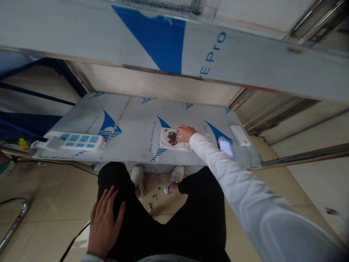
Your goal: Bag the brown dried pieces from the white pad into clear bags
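White sleeve (247,183) leads to brown pieces (171,138) lying crisscross.

Beige tiled floor (54,193), pale wall (311,174)

Power strip (91,142) on shelf (133,122), left of pieces (172,138).

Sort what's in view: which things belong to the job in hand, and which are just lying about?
Likely in the job:
brown pieces, heaped
white square under them
right hand, at the heap

Seemingly lying about:
power strip
white oblong object
pixelated item
bits on the floor
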A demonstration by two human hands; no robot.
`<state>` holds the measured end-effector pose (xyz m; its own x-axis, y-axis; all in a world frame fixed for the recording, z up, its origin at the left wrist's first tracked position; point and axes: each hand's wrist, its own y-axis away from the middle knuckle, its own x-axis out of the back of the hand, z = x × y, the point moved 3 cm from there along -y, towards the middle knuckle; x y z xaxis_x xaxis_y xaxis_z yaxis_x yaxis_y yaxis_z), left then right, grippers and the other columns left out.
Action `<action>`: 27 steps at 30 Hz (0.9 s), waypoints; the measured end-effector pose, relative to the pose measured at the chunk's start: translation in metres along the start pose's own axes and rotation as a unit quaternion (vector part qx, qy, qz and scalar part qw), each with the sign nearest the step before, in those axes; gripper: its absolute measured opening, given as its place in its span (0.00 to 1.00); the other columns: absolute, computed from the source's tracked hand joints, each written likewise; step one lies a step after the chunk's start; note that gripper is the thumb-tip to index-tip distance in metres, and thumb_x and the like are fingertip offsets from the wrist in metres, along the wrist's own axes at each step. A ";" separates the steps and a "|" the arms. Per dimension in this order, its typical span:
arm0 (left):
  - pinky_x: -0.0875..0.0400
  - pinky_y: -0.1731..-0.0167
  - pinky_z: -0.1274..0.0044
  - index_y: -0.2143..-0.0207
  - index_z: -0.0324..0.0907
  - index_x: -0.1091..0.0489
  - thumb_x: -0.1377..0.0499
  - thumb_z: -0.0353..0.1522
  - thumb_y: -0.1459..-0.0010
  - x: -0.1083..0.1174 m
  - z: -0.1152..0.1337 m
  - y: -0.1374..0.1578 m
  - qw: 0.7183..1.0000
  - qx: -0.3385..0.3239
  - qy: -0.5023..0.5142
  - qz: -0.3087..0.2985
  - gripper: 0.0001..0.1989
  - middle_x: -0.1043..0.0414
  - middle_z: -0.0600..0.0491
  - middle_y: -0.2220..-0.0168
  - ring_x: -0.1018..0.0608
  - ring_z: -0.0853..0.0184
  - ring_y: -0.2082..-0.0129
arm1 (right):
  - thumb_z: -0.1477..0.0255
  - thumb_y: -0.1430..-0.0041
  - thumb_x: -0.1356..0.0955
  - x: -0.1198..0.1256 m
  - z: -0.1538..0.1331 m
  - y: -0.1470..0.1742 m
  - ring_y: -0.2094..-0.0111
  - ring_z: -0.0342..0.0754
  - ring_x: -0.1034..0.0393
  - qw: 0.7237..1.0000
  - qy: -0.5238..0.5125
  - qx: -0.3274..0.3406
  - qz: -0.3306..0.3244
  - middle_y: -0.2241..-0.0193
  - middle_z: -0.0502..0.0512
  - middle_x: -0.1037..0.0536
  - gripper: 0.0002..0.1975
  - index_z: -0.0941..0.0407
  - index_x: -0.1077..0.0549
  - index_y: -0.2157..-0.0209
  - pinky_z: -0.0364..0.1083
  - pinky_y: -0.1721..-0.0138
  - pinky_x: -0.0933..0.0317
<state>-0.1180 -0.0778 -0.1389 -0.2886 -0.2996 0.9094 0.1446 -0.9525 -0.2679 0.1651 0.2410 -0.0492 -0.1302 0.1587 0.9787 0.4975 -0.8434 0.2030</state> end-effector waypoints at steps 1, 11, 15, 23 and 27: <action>0.47 0.40 0.59 0.45 0.38 0.40 0.51 0.41 0.39 -0.001 -0.001 -0.001 1.000 0.010 0.001 0.002 0.23 0.38 0.40 0.40 0.40 0.52 0.37 | 0.63 0.55 0.26 -0.001 -0.001 -0.009 0.56 0.54 0.29 1.000 0.019 0.005 -0.018 0.56 0.59 0.26 0.21 0.55 0.26 0.58 0.46 0.60 0.37; 0.45 0.41 0.60 0.49 0.41 0.36 0.49 0.38 0.40 -0.006 -0.002 -0.017 0.998 0.063 0.015 0.020 0.18 0.37 0.44 0.41 0.39 0.53 0.38 | 0.70 0.55 0.26 -0.016 -0.029 -0.042 0.51 0.61 0.35 0.971 0.196 0.079 -0.106 0.54 0.66 0.27 0.21 0.60 0.25 0.57 0.56 0.51 0.43; 0.45 0.41 0.60 0.50 0.41 0.35 0.49 0.37 0.40 -0.005 -0.004 -0.017 0.997 0.071 0.013 0.013 0.17 0.37 0.44 0.41 0.39 0.53 0.39 | 0.73 0.54 0.28 -0.009 -0.038 -0.043 0.50 0.61 0.36 0.963 0.227 0.092 -0.111 0.53 0.66 0.27 0.18 0.60 0.24 0.57 0.59 0.48 0.46; 0.44 0.42 0.60 0.52 0.41 0.35 0.48 0.36 0.42 -0.003 -0.001 -0.019 0.997 0.076 0.020 0.019 0.17 0.36 0.44 0.42 0.38 0.53 0.39 | 0.77 0.51 0.30 0.008 -0.047 -0.041 0.48 0.59 0.38 0.962 0.231 0.122 -0.083 0.52 0.64 0.26 0.14 0.58 0.23 0.60 0.60 0.44 0.54; 0.45 0.41 0.60 0.51 0.41 0.35 0.47 0.35 0.42 -0.003 -0.001 -0.017 0.996 0.077 0.025 0.023 0.17 0.36 0.44 0.42 0.38 0.53 0.39 | 0.77 0.54 0.28 0.010 -0.044 -0.041 0.50 0.57 0.37 0.971 0.191 0.122 -0.069 0.57 0.61 0.24 0.12 0.56 0.22 0.64 0.56 0.45 0.54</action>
<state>-0.1206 -0.0604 -0.1371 -0.3252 -0.3482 0.8792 0.3006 -0.9196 -0.2530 0.1057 0.2547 -0.0490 -0.4957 0.0200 0.8682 0.6356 -0.6729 0.3784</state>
